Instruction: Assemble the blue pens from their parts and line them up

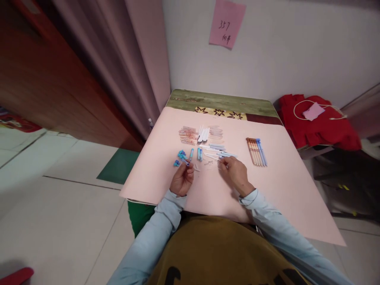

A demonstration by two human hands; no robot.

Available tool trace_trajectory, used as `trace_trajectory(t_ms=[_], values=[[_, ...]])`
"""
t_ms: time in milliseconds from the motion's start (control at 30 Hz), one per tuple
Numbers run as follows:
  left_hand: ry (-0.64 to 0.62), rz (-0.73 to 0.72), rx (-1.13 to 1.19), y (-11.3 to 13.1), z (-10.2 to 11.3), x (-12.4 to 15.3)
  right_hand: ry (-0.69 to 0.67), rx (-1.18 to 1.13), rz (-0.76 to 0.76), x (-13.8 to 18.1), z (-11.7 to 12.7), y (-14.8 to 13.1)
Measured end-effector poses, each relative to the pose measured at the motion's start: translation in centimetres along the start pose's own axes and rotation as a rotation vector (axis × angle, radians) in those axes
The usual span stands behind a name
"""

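The left hand pinches a small blue pen part between thumb and fingers, over the near-left area of the counter, just beside a cluster of blue and purple pen pieces. The right hand has its fingers curled together at the near ends of slim white rods and light-blue barrels; whether it grips one, I cannot tell. Short blue tubes stand out between the hands, slightly farther off. Beyond them, dark-tipped white refills lie between brownish clear barrels on the left and paler ones on the right. Farther right, a row of brown-topped and blue pens lies side by side on the pale pink sheet.
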State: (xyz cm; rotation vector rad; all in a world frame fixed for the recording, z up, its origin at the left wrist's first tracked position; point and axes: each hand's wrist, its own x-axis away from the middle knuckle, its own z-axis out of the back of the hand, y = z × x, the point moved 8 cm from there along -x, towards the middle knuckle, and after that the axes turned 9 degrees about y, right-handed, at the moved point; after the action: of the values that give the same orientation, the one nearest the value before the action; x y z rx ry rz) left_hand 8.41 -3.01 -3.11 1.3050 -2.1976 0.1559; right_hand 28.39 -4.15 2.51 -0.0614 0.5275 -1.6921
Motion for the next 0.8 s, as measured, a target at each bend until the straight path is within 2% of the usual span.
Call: trace_trajectory(t_ms=[167,333,533,800], values=[[-0.031,-0.016,-0.093,-1.3,-0.4,-0.5,-0.033,-0.055,0.070,0.2,-0.6,-1.7],[-0.121,-0.029,-0.118,-2.6,-1.4,-0.3,-0.053,-0.019,0.110,-0.4,-1.2,-2.8],[-0.054,-0.006,-0.122,-2.5,-1.1,-0.4,-0.102,0.044,0.179,-1.0,-1.6,-3.9],[-0.065,0.048,-0.147,-2.8,-0.8,-0.5,-0.113,0.094,0.225,-0.8,-2.4,-4.2]])
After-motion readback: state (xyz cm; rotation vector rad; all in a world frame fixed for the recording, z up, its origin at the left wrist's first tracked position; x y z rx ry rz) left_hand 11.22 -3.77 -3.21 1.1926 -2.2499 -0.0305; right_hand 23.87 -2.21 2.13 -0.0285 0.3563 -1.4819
